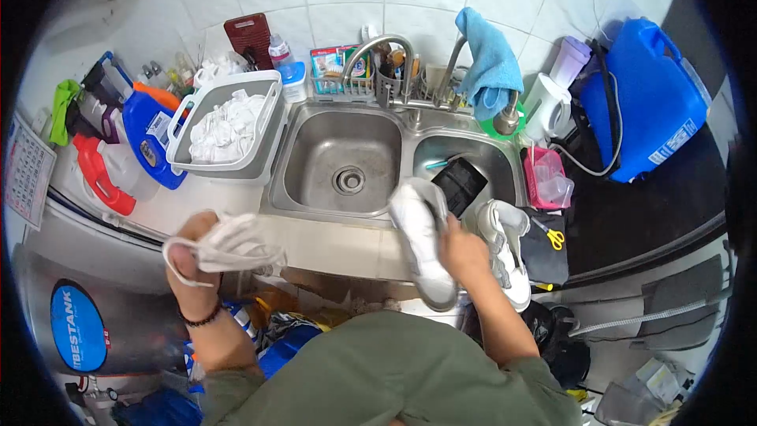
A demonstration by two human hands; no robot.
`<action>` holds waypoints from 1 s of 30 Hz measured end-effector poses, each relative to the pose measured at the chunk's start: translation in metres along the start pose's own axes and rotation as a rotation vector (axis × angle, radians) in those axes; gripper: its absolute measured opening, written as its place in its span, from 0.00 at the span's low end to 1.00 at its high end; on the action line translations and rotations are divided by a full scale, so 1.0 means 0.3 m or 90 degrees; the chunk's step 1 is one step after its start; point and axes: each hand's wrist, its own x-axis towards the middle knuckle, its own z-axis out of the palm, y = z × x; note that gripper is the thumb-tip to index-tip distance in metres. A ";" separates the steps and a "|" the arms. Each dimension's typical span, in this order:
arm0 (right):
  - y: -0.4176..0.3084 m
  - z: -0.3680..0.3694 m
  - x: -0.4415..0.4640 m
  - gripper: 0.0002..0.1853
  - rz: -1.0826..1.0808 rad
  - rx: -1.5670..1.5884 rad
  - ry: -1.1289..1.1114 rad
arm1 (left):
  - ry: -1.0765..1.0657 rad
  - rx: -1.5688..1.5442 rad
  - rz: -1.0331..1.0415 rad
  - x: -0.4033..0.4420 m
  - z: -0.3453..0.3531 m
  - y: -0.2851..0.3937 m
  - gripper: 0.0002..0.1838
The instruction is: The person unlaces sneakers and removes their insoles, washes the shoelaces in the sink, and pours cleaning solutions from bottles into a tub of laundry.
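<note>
My left hand (193,248) is closed on a bundle of white laces (236,244), a little blurred, over the counter's front edge at the left. In my right hand (461,251) is a white shoe (423,244), its toe pointing down toward me, in front of the sinks. Just right of that hand, a second white shoe (511,268) stands at the counter edge. Behind my left hand, a grey basket (272,138) holds a heap of white cloth or laces (229,128).
A double steel sink (343,158) has a black object (460,185) in its right basin. Yellow scissors (556,238) lie on a dark cloth at the right. Blue detergent bottle (150,138) stands left; large blue container (646,102) stands back right. A blue cloth (489,63) hangs over the faucet.
</note>
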 end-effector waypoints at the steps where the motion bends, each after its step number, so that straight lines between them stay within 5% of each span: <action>1: 0.047 0.010 -0.020 0.27 0.017 -0.026 0.008 | -0.016 0.036 0.040 0.049 0.013 0.026 0.38; 10: 0.054 -0.064 -0.080 0.42 0.108 0.073 0.057 | -0.007 0.000 0.320 0.443 0.409 0.201 0.16; 12: 0.034 -0.085 -0.093 0.43 0.005 0.059 0.229 | 0.036 -0.005 0.291 0.495 0.444 0.160 0.15; 14: -0.008 -0.149 -0.093 0.42 -0.073 0.030 0.324 | 0.057 0.240 0.378 0.531 0.454 0.090 0.12; 16: -0.084 -0.271 -0.057 0.40 -0.123 -0.008 0.336 | -0.162 0.159 0.326 0.565 0.451 -0.009 0.08; 17: -0.115 -0.297 -0.007 0.29 -0.178 0.024 0.381 | -0.212 0.168 0.263 0.560 0.457 -0.078 0.06; 20: -0.230 -0.343 0.208 0.22 -0.242 -0.003 0.311 | -0.358 0.271 0.206 0.586 0.443 -0.341 0.08; 24: -0.342 -0.223 0.653 0.14 -0.202 -0.090 0.176 | -0.362 0.347 0.164 0.607 0.434 -0.705 0.14; 30: -0.321 0.089 1.112 0.16 -0.084 -0.004 0.253 | -0.387 0.334 -0.163 0.635 0.431 -0.970 0.24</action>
